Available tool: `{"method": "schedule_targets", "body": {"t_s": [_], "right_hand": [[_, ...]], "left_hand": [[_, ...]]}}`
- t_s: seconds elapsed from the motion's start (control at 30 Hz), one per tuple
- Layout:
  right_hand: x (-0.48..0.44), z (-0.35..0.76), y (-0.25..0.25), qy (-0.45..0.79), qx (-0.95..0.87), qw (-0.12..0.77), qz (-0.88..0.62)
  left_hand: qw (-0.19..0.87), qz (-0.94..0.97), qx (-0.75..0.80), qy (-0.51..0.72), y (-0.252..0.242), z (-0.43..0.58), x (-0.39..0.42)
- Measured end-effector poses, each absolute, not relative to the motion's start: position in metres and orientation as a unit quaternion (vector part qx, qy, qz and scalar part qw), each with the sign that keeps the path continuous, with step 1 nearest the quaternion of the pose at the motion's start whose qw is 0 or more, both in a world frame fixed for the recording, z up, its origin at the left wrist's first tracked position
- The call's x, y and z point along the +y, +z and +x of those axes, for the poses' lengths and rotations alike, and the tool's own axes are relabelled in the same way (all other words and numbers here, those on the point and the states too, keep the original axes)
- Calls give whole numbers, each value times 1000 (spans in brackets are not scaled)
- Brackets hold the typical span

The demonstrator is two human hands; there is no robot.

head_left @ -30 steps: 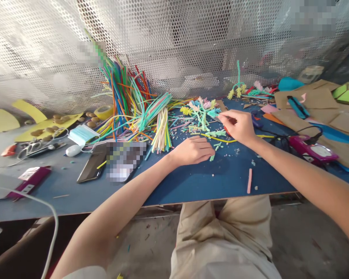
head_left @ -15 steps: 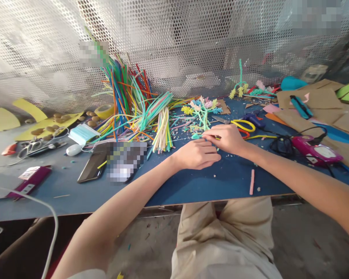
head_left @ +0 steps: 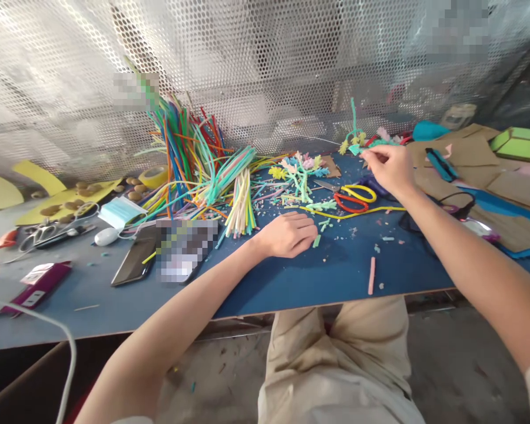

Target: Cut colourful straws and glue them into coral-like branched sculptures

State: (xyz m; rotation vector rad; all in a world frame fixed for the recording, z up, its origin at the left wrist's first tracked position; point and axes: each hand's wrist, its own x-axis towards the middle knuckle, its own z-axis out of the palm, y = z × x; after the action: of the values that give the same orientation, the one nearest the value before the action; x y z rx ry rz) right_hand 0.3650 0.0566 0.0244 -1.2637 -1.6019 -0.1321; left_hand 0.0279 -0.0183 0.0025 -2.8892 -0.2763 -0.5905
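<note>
My right hand [head_left: 391, 168] is raised over the back right of the table, thumb and fingers pinching a small teal-green piece [head_left: 355, 150]. A thin pale strand [head_left: 322, 140] runs leftward from near it. My left hand [head_left: 290, 235] rests on the table, fingers curled under; what they hold, if anything, is hidden. Just beyond my left hand lie a light green branched pipe-cleaner piece [head_left: 321, 205] and short green cuttings [head_left: 324, 226]. Scissors with red and yellow handles [head_left: 352, 204] lie between my hands. Behind them is a cluster of fuzzy coloured pipe-cleaner sprigs [head_left: 301, 171].
Bundled pipe cleaners [head_left: 242, 206] and a taller heap [head_left: 181, 147] stand left of centre. Two phones [head_left: 135, 259] lie at left, near a face mask [head_left: 120, 212]. Cardboard sheets [head_left: 472, 171] and a dark cable [head_left: 417, 227] fill the right. A perforated metal panel [head_left: 274, 76] backs the table.
My right hand has moved away from my left, up and to the right, carrying the teal-green piece. My left hand has stayed near its place on the table.
</note>
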Motion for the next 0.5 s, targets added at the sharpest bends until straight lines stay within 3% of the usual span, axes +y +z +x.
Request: {"method": "schedule_targets", "body": {"t_s": [0.5], "right_hand": [[5, 283, 17, -45, -795, 486, -360]], "left_hand": [[242, -832, -308, -393, 19, 10, -13]]}}
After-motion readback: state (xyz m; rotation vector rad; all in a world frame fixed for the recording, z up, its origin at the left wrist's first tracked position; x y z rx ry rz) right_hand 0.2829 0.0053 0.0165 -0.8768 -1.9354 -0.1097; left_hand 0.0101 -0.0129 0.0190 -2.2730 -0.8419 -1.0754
